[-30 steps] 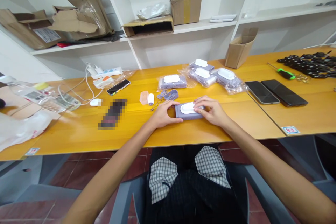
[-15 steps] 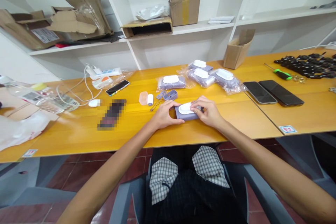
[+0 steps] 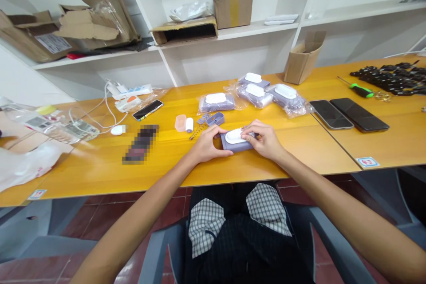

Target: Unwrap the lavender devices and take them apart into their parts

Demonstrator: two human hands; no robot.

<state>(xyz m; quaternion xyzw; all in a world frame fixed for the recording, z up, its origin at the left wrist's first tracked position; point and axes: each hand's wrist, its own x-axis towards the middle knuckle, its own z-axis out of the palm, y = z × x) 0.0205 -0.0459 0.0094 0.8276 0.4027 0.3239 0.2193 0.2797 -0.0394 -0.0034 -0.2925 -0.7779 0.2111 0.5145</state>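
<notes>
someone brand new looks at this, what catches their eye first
Probably the lavender box at the table's near edge, its left end held by the left hand while the right hand grips its white top. Behind it, four similar boxes sit amid clear plastic. At far right, a green-handled screwdriver lies beside a dark heap.

The table looks like wood, smooth and rather glossy. The nearest purple case seems to be of matt plastic, its white top also of plastic. The clear wrapping is shiny, wrinkled film; the taped carton is matt cardboard
</notes>
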